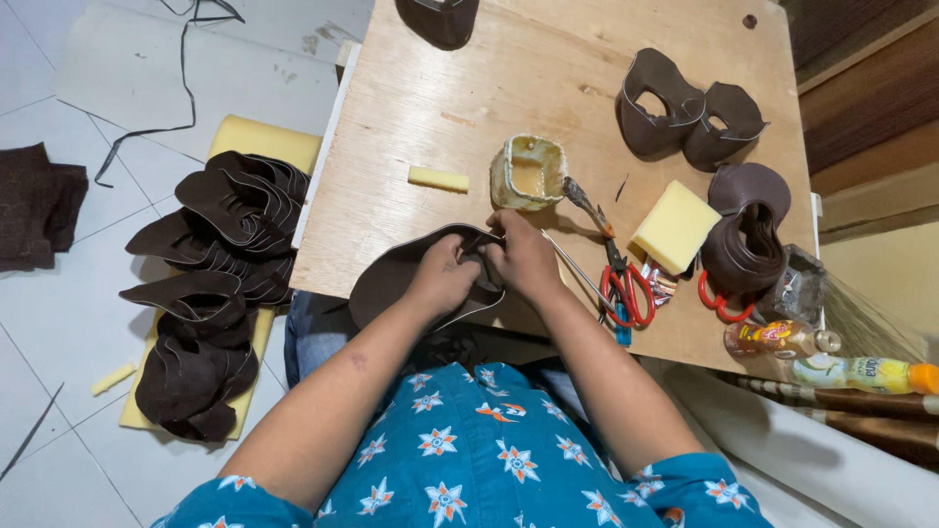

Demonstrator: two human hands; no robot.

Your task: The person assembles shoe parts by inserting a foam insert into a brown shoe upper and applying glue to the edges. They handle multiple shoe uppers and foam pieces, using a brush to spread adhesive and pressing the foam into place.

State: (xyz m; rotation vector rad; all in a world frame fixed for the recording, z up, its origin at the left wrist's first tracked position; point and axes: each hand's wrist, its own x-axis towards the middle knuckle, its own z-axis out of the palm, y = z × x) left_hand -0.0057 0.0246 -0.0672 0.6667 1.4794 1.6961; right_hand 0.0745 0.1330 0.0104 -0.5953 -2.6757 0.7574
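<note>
At the surface [421, 88] edge, your left hand [445, 277] and right hand [523, 256] pinch a curved brown leather piece [386, 279]. Just beyond stand a glue pot [529, 172] and red scissors [626, 293].

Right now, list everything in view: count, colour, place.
table: one, plywood, centre
leather piece: one, dark brown, under both hands at the table's near edge
glue pot: one, yellowish, mid table
brush: one, beside the pot
sponges: two, yellow, on the table
scissors: two, red handles, right
cut pieces: several, brown, right side
leather stack: one, dark brown, on floor foam
bottles: two, right edge
left hand: on the leather
right hand: on the leather
</note>
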